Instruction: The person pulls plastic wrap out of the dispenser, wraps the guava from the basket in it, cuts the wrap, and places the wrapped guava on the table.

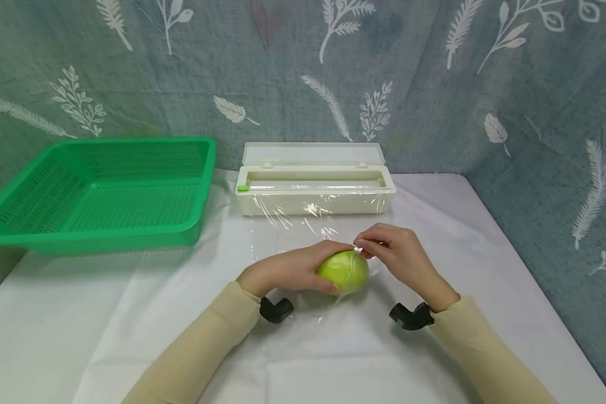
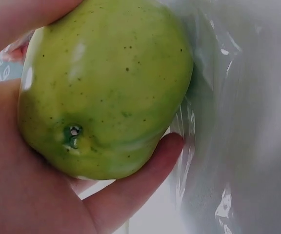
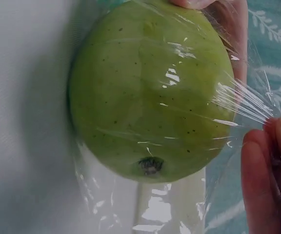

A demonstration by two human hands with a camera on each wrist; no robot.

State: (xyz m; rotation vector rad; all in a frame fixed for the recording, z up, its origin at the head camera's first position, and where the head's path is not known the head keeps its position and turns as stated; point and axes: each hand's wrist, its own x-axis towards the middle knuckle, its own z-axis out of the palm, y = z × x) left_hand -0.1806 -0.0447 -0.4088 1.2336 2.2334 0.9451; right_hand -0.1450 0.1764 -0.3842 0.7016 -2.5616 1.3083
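My left hand (image 1: 293, 268) grips a round, yellow-green fruit (image 1: 344, 272), its thumb and fingers on either side. Dark specks dot the skin, and a small stem end shows in the left wrist view. Clear cling film (image 3: 179, 53) lies over the fruit in the right wrist view. With thumb and fingertips, my right hand (image 1: 395, 251) pinches a gathered bit of this film beside the fruit, drawing it into taut creases. Behind both hands is a white cling film dispenser (image 1: 315, 203), lid raised, from which film runs down toward the fruit.
A green plastic basket (image 1: 116, 242) stands at the back left on the white cloth-covered table (image 1: 146, 331). The dispenser has a small green slider (image 1: 243, 188) at its left end. Leaf-patterned grey-green fabric (image 1: 272, 67) hangs behind and along the right side.
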